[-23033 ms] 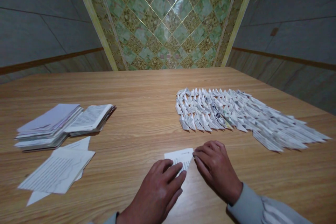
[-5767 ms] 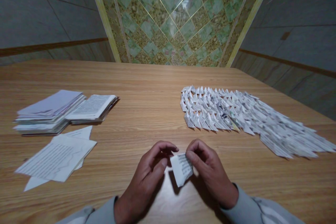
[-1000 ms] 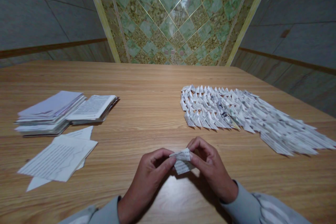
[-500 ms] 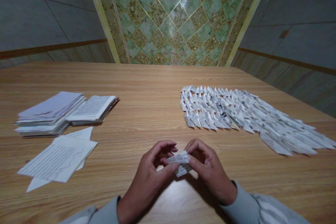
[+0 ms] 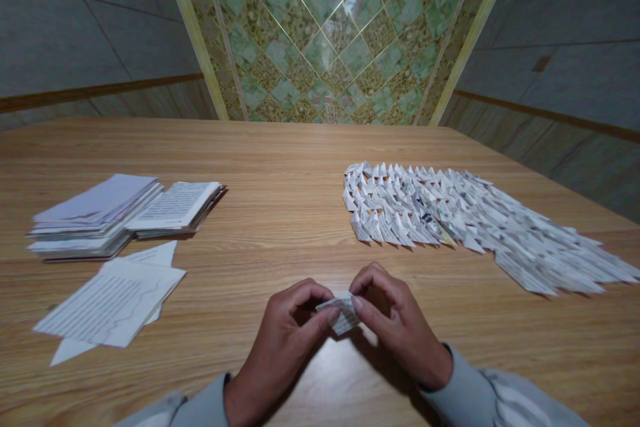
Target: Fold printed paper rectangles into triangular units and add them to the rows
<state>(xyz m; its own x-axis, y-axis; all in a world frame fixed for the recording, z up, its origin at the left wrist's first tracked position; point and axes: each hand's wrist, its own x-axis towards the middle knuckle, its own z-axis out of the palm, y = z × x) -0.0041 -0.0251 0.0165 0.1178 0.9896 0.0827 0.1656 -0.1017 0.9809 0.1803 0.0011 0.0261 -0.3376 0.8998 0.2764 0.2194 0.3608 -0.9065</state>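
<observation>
Between my hands is a small folded piece of printed paper [image 5: 344, 321], held just above the table near its front. My left hand [image 5: 287, 327] pinches its left side, with the thumb flat on the near face and the fingers curled behind. On the other side my right hand [image 5: 395, 320] grips the upper right corner between thumb and forefinger. The paper's far face and most of the fingertips behind it are hidden.
Rows of folded paper boats [image 5: 400, 207] cover the table's right side. At left stand a tall stack of paper [image 5: 100, 203] and a lower stack of printed sheets [image 5: 175, 207]. Loose printed sheets [image 5: 115, 300] lie in front of them on the wooden table [image 5: 260, 213].
The paper's upper strip has been turned, and a single smoother face now shows. My left fingers have closed in behind the paper; my right thumb has shifted slightly up and left.
</observation>
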